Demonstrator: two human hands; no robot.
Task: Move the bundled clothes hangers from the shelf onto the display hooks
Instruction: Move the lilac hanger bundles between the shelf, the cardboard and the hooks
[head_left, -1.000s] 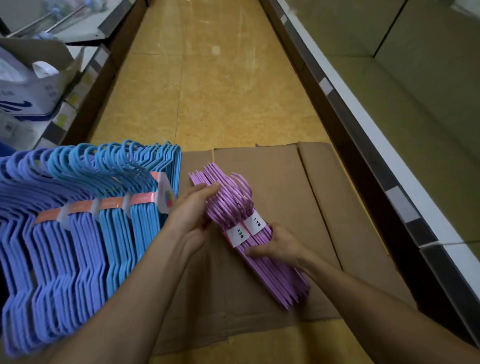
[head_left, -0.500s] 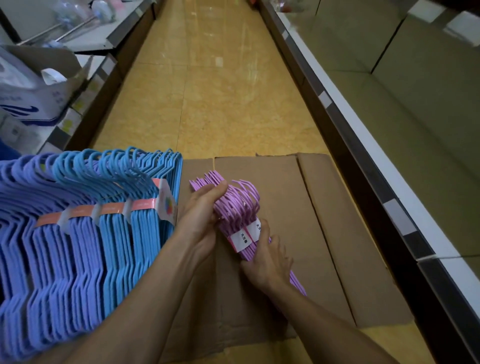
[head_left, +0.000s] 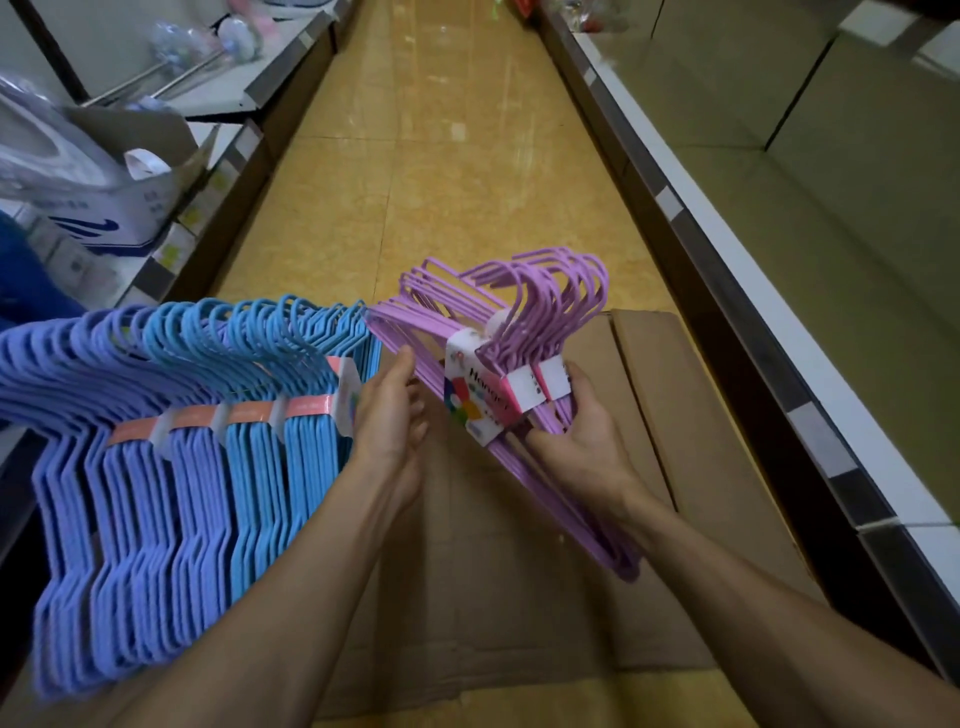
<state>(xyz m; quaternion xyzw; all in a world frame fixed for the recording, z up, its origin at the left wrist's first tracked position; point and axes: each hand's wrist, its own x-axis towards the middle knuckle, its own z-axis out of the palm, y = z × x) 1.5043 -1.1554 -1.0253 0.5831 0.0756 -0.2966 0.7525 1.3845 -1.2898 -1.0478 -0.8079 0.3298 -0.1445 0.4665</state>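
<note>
Purple hangers lifted over cardboard
Right hand grips the bundle; left hand, fingers relaxed, should steady it.

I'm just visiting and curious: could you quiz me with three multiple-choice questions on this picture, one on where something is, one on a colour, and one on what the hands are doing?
1. Where do the blue hanger bundles sit relative to the purple hanger bundle?
A. To its left
B. To its right
C. Underneath it

2. What colour are the bands round the blue hanger bundles?
A. Green
B. Black
C. Orange-pink

3. How is the purple hanger bundle held?
A. It lies flat on the cardboard, untouched
B. The right hand grips it near the label while the left hand touches its side
C. It hangs from a hook

Answers: 1 A, the blue bundles fill the left of the view. 2 C, an orange-pink band wraps each bundle. 3 B, the right hand's fingers curl round the wires just below the white labels, and the bundle is tilted up off the cardboard.
</note>
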